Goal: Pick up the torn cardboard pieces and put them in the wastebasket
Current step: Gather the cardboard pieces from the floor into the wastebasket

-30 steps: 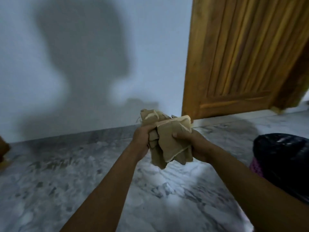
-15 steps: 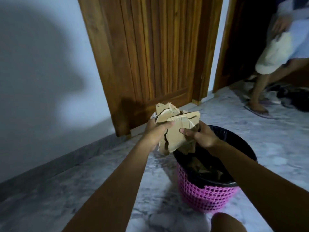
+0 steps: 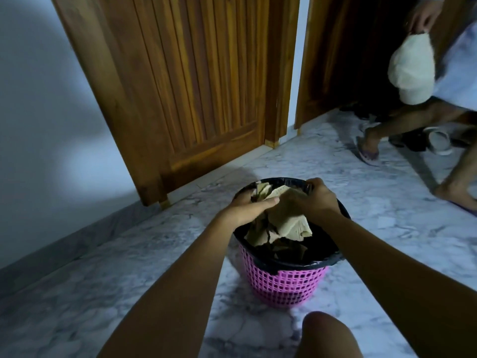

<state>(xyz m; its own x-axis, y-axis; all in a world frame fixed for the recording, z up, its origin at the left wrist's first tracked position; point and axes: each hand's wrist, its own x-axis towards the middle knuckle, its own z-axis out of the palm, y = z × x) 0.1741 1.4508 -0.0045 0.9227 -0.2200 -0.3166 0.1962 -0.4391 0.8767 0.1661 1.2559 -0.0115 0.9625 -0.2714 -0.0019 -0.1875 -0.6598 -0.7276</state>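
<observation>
The cardboard (image 3: 286, 223) is a bunch of torn tan pieces gripped between both hands, its lower ends hanging inside the mouth of the wastebasket (image 3: 286, 282). The left hand (image 3: 247, 209) clasps the bunch from the left with fingers curled over it. The right hand (image 3: 318, 200) is closed over the top from the right, near the far rim. More torn pieces lie deeper in the basket. The basket is pink lattice plastic with a black liner (image 3: 284, 263) folded over its rim, and it stands on a grey marbled floor (image 3: 129, 267). The person's knee (image 3: 327, 334) shows at the bottom edge. Behind the basket is a wooden door (image 3: 201, 81) with a pale wall (image 3: 38, 99) to its left. At right a second person (image 3: 402, 120) in sandals holds a pale bundle (image 3: 413, 71).
</observation>
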